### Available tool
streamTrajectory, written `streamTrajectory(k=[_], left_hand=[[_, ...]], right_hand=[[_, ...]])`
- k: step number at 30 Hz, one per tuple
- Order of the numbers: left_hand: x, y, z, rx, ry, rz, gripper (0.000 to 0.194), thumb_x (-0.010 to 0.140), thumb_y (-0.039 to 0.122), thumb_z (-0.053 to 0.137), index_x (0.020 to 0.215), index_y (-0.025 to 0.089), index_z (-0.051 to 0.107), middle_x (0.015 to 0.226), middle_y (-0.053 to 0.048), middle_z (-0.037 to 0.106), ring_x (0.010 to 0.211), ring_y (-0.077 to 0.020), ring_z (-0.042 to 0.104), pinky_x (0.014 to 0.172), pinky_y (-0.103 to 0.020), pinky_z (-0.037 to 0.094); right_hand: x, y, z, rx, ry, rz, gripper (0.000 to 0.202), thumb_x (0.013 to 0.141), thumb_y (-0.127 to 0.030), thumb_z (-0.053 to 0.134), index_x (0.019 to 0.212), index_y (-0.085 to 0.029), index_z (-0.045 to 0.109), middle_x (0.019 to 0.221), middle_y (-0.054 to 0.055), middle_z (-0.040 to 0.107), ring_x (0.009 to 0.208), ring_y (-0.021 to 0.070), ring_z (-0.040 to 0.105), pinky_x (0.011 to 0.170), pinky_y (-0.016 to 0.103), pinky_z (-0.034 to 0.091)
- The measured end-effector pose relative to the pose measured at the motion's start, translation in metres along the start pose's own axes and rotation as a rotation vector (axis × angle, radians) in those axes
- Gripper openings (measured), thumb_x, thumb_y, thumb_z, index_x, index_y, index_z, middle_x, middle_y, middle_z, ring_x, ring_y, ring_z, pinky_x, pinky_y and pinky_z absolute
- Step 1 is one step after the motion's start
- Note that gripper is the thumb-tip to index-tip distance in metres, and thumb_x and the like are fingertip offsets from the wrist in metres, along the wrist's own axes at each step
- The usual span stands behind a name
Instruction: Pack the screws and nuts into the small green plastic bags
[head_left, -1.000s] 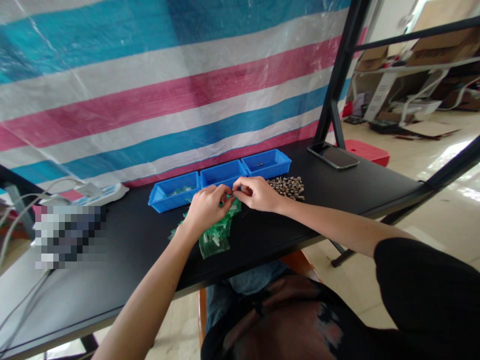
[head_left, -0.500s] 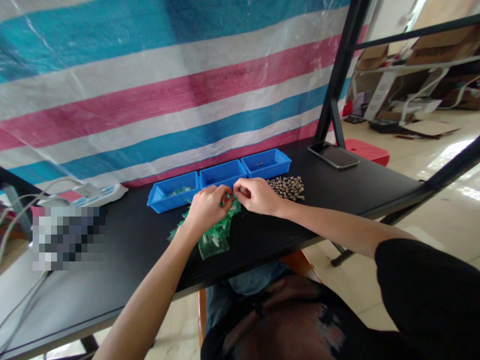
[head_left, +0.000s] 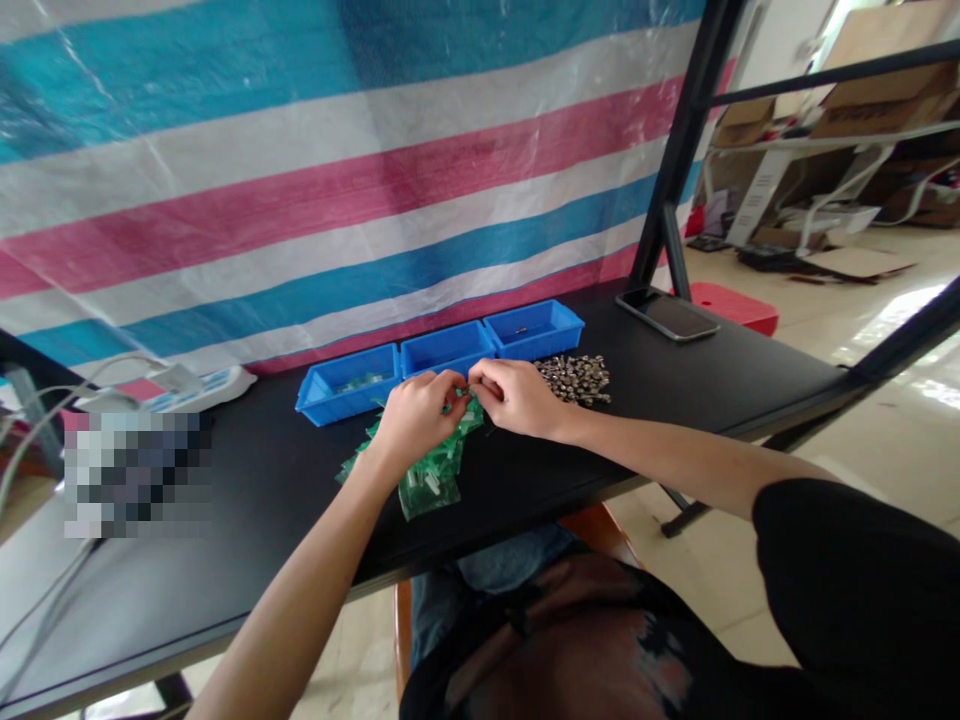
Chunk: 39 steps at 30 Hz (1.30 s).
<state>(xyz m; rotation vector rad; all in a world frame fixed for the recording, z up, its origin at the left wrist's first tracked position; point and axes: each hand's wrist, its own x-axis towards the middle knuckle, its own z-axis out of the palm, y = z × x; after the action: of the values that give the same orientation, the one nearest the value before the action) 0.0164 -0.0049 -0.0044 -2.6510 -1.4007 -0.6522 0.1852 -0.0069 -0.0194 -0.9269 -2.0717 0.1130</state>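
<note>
My left hand and my right hand meet fingertip to fingertip over the table. Both are closed in a pinch; whatever sits between the fingers is too small and too covered to name. Beneath and beside my left hand lies a heap of green-tinted clear plastic bags, some with small whitish pieces inside. A pile of small shiny metal parts is just beyond my right hand. Behind the hands stand three blue trays in a row: the left tray, the middle tray and the right tray.
A phone lies at the right back of the black table. To the left are a white power strip with cables and a blurred-out item. A striped sheet hangs behind, beside a black frame post.
My hands stay pinched together in nearly the same place, with only slight finger movement. The view has shifted very slightly; trays, bags and metal parts look unmoved.
</note>
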Motion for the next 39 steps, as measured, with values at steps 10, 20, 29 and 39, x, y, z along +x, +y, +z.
streamTrajectory(k=[10,20,29,39], left_hand=[[-0.0007,-0.0007,-0.001,-0.028,-0.01,0.019,0.016,0.08,0.027,0.051,0.091,0.018,0.059,0.073,-0.001,0.063,0.07,-0.0171,0.061,0.062,-0.026,0.042],[-0.0014,-0.0005,0.0001,-0.02,-0.01,0.01,0.015,0.08,0.027,0.051,0.089,0.019,0.059,0.073,-0.001,0.063,0.07,-0.0172,0.061,0.062,-0.026,0.041],[-0.0003,-0.0018,0.0,-0.078,-0.033,0.016,0.015,0.08,0.026,0.049,0.089,0.019,0.058,0.072,-0.001,0.063,0.069,-0.0168,0.061,0.063,-0.026,0.042],[-0.0007,-0.0006,0.0003,-0.118,-0.06,0.025,0.016,0.081,0.031,0.049,0.086,0.019,0.058,0.071,-0.001,0.064,0.066,-0.0163,0.061,0.06,-0.026,0.042]], right_hand=[[-0.0013,0.0014,0.0025,0.001,0.013,-0.035,0.007,0.078,-0.011,0.049,0.075,-0.016,0.054,0.056,-0.003,0.044,0.051,0.0089,0.039,0.053,0.021,0.027],[-0.0002,0.0041,0.0015,-0.008,-0.013,-0.072,0.009,0.078,-0.011,0.048,0.076,-0.016,0.056,0.056,-0.003,0.044,0.054,0.0101,0.041,0.056,0.021,0.029],[0.0007,0.0051,0.0017,0.0,-0.02,-0.076,0.009,0.079,-0.012,0.049,0.078,-0.016,0.057,0.056,-0.002,0.046,0.055,0.0105,0.042,0.056,0.022,0.03],[0.0031,0.0097,0.0022,0.081,0.034,-0.115,0.018,0.072,-0.002,0.044,0.071,-0.016,0.056,0.065,0.001,0.054,0.061,0.0111,0.048,0.061,0.021,0.035]])
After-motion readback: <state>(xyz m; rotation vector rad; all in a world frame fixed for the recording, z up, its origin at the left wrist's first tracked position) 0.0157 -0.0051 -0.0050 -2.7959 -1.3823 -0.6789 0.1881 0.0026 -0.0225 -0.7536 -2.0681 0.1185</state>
